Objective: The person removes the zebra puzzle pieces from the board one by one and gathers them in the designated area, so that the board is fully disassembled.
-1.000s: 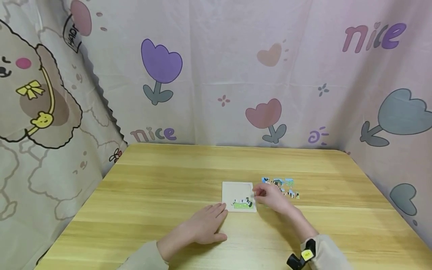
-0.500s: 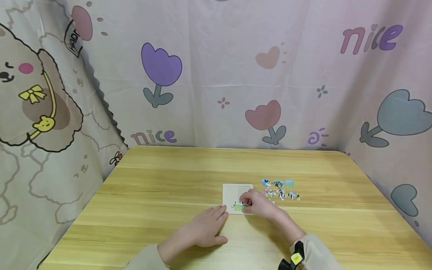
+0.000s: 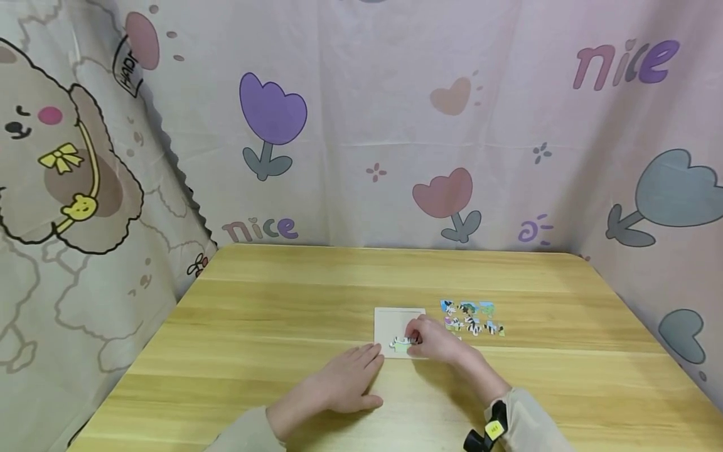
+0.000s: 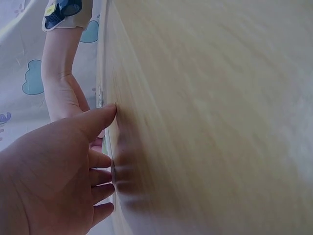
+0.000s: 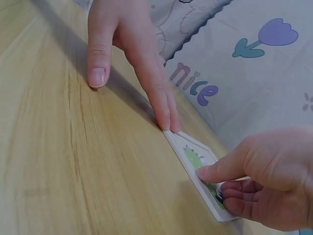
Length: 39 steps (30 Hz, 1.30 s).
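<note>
Two hands work low on the wooden table [image 3: 282,314] in the head view. The left hand [image 3: 339,383] lies flat, palm down, fingers straight and close together, their tips touching the near left corner of the white puzzle tray [image 3: 395,320]. The right hand [image 3: 437,339] reaches in from the right with its forearm angled across the table; its fingers are curled over the tray's near right part, pressing on the placed pieces [image 3: 402,343], a green and zebra-striped strip along the tray's near edge. Just right of the tray lie the loose pieces [image 3: 471,317], in a small cluster on the table.

From the left wrist, the left hand [image 4: 58,171] is spread against the tabletop [image 4: 210,117], thumb stretched out, fingertips at the tray's edge, which is barely seen. The right hand [image 4: 63,98] stands just beyond it.

From the right wrist, the left hand [image 5: 132,54] rests with its forefinger tip against the tray [image 5: 195,166] corner and the thumb flat on the wood. The right hand [image 5: 259,181] has its thumb pressed down on the green piece [image 5: 193,156], the other fingers curled beneath at the tray's rim; whether they pinch a piece I cannot tell.
</note>
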### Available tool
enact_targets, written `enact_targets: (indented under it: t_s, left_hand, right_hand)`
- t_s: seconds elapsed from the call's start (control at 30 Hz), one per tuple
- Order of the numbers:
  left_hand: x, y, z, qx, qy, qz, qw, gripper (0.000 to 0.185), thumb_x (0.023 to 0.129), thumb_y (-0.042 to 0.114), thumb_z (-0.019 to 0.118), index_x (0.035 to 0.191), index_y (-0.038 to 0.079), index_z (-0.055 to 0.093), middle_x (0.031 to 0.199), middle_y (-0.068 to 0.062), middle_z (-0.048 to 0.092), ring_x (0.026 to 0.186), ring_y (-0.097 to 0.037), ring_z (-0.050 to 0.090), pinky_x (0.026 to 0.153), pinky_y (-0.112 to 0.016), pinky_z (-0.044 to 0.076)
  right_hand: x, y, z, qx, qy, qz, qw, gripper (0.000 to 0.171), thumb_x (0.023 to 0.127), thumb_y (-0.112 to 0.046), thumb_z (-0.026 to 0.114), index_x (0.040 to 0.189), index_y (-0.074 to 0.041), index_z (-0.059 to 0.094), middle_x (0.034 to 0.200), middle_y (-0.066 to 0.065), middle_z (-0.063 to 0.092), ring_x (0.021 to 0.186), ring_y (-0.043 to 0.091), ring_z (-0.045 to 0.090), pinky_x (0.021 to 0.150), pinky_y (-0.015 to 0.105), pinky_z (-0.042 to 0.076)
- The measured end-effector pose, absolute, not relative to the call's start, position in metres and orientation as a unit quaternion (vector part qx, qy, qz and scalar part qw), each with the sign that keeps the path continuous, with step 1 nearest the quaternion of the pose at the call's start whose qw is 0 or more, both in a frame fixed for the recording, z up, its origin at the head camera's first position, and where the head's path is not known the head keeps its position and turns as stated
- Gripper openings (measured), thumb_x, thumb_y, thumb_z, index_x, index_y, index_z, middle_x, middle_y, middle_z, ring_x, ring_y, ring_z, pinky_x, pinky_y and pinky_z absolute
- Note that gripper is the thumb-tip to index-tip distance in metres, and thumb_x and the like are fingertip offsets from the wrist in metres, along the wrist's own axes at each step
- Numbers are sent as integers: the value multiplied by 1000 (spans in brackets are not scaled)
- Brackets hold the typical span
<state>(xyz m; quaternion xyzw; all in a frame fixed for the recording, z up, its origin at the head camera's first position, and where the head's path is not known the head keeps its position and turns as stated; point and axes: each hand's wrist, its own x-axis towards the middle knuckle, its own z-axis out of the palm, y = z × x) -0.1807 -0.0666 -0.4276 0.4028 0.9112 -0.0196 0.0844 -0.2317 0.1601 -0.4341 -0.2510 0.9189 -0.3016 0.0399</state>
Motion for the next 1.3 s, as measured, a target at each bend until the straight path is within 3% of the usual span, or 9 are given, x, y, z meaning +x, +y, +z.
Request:
enact_targets:
  t_s: [0.13, 0.3, 0.73, 1.3]
  left_hand:
    - [-180, -66, -428, 402, 911, -20, 84, 75, 90, 57, 45, 143, 5, 34, 150, -11, 24, 138, -23, 22, 111, -35, 22]
    - [-181, -66, -428, 406, 910, -16, 81, 74, 90, 56, 46, 143, 5, 35, 150, -11, 25, 137, -23, 23, 111, -35, 22]
    - [-182, -66, -424, 407, 910, -10, 80, 71, 90, 52, 49, 141, 4, 36, 149, -12, 28, 136, -24, 25, 111, -37, 23]
    - [-183, -66, -429, 414, 907, -27, 68, 71, 90, 53, 47, 142, 5, 36, 149, -12, 28, 136, -24, 25, 110, -36, 24]
  right_hand:
    - [-232, 161, -436, -248, 910, -330, 42, 23, 70, 6, 70, 83, -3, 54, 75, 1, 49, 70, 15, 45, 59, 24, 42]
    - [-232, 163, -440, -235, 894, -375, 64, 18, 78, 6, 65, 82, -5, 51, 71, -1, 50, 66, 13, 47, 56, 22, 43]
    - [-232, 170, -444, -198, 862, -459, 79, 10, 82, 1, 64, 85, -4, 55, 74, 1, 53, 69, 14, 49, 58, 22, 43]
    - [-224, 235, -432, -113, 811, -566, 97, 16, 87, -1, 59, 96, 8, 49, 81, 13, 57, 72, 24, 62, 65, 33, 56]
